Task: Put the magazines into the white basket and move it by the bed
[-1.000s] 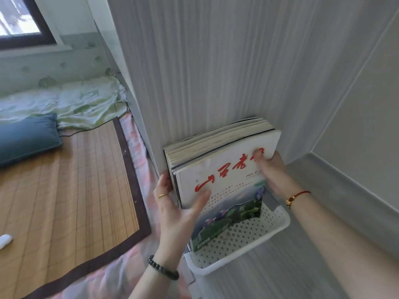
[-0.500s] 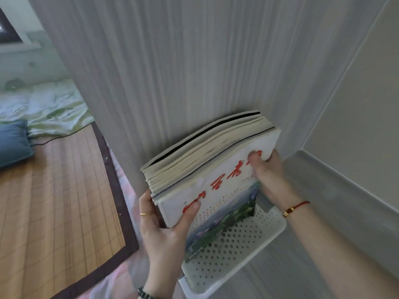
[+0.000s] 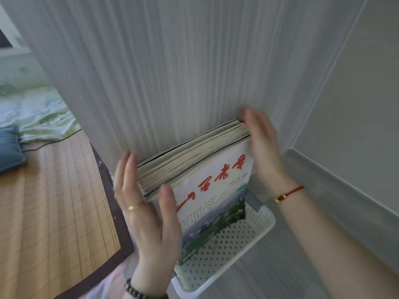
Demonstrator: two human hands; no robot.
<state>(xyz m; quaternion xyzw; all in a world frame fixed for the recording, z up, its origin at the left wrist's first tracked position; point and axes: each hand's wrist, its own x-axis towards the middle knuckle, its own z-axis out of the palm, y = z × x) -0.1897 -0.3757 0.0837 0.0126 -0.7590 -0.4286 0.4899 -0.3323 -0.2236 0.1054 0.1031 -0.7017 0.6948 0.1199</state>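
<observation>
A thick stack of magazines (image 3: 207,184) with red lettering on its top cover stands on edge inside the white perforated basket (image 3: 250,240) and leans back against the grey striped panel. My left hand (image 3: 149,223) lies flat along the stack's left side, fingers straight, with the thumb resting on the cover. Straight, slightly blurred fingers of my right hand (image 3: 263,143) press against the stack's upper right edge. The basket sits on the grey floor in the corner, and the magazines hide much of its inside.
The grey striped panel (image 3: 172,72) rises right behind the basket. A pale wall (image 3: 356,104) closes the corner on the right. To the left lies the bed with a bamboo mat (image 3: 49,201), a blue pillow (image 3: 8,149) and a green sheet (image 3: 36,117).
Both hands have let go of the stack's edges and now lie flat against its sides. The stack has settled lower into the basket, against the panel.
</observation>
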